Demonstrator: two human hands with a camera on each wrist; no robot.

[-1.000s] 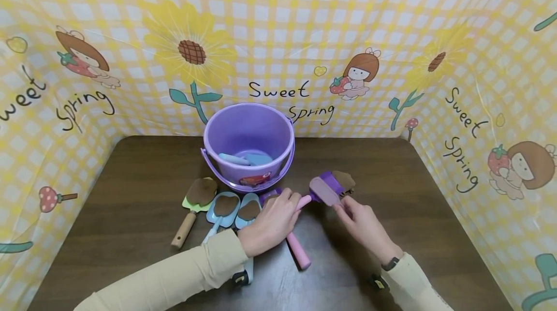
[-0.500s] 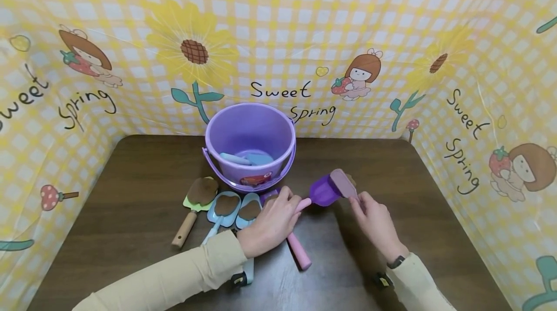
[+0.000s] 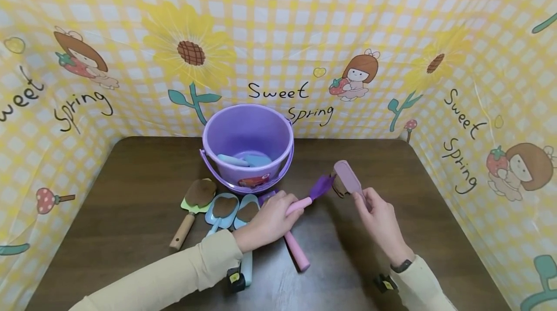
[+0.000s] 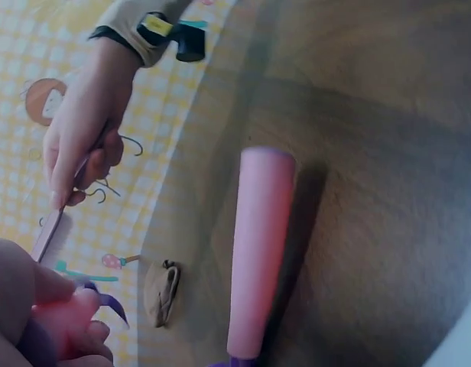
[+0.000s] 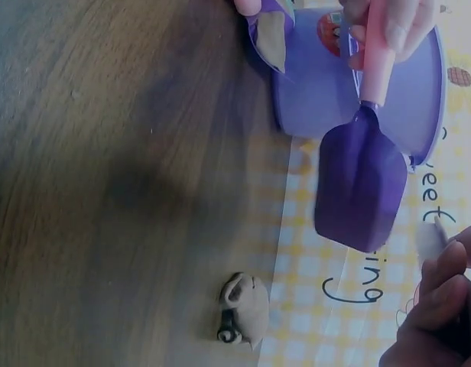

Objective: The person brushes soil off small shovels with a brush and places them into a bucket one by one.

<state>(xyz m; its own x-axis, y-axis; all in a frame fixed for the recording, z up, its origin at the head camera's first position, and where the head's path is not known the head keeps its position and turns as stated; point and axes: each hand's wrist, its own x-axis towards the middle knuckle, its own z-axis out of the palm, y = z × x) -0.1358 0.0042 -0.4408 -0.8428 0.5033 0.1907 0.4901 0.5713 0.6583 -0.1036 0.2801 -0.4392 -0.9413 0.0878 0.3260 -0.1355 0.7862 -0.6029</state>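
My left hand (image 3: pixel 266 221) grips the pink handle of a purple toy shovel (image 3: pixel 321 186), whose blade tilts above the table; in the right wrist view the blade carries nothing. My right hand (image 3: pixel 382 221) pinches the handle of a lilac-pink tool (image 3: pixel 345 175) with a flat rounded head and pale underside, possibly a brush. Between blade and tool a tan lump (image 5: pixel 249 310) with a dark cord-like loop lies on the table, partly hidden by the tool in the head view. Under my left hand lies another purple shovel with a pink handle (image 3: pixel 297 252).
Behind my hands stands a purple bucket (image 3: pixel 250 132) with light blue things inside. To the left lie a green shovel with a wooden handle (image 3: pixel 182 233) and light blue shovels (image 3: pixel 216 214), with brown pieces on their blades. Patterned cloth (image 3: pixel 270 35) surrounds the table (image 3: pixel 143 161).
The purple shovel has turned edge-on. The tan lump, earlier at its blade, now lies apart from it. My right hand and the lilac-pink tool have moved right.
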